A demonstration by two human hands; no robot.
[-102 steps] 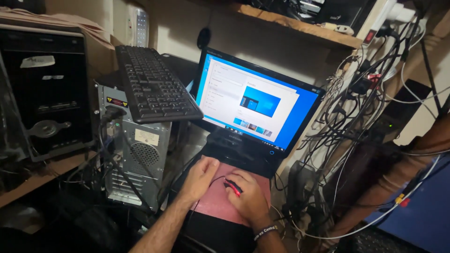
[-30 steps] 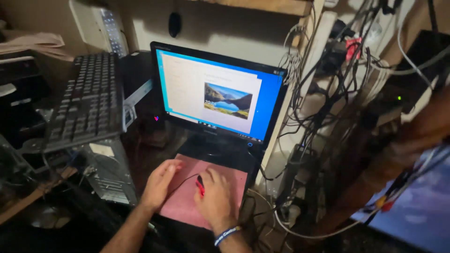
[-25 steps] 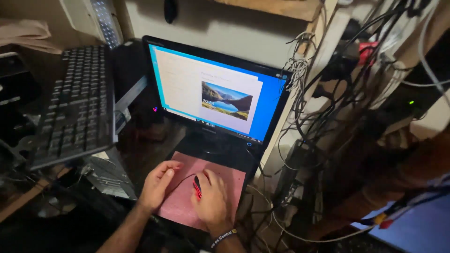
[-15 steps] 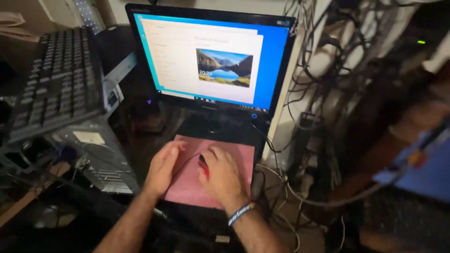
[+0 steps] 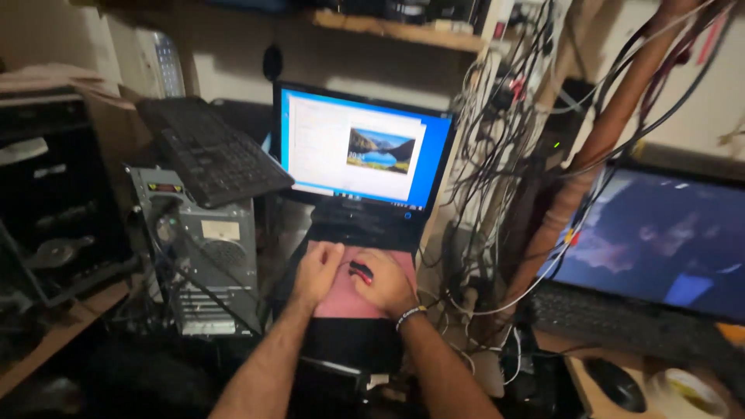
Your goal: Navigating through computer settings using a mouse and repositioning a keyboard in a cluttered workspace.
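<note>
Two hands down on a pink mat point(image 5: 347, 301), close together. Left hand point(image 5: 317, 271) lies flat, fingers point(image 5: 332, 251) spread open and gripping nothing, only pressing the mat. Right hand point(image 5: 386, 284), banded at the wrist, curls its fingers point(image 5: 371, 281) partly closed around a small red-and-black thing point(image 5: 360, 271), which sits between the two hands, touching the mat as far as can be told; too small to name its kind. Just beyond the fingertips stands a lit monitor point(image 5: 363, 152); well off to the left of them, a black keyboard point(image 5: 213, 155) rests on a grey computer tower point(image 5: 208, 260); to the right hangs a tangle of cables point(image 5: 497, 147). Looks like fine work on the small piece, mid-step, with the mat steadied. Calls next, by judgement, for a light, steady pinch and a still left palm.
</note>
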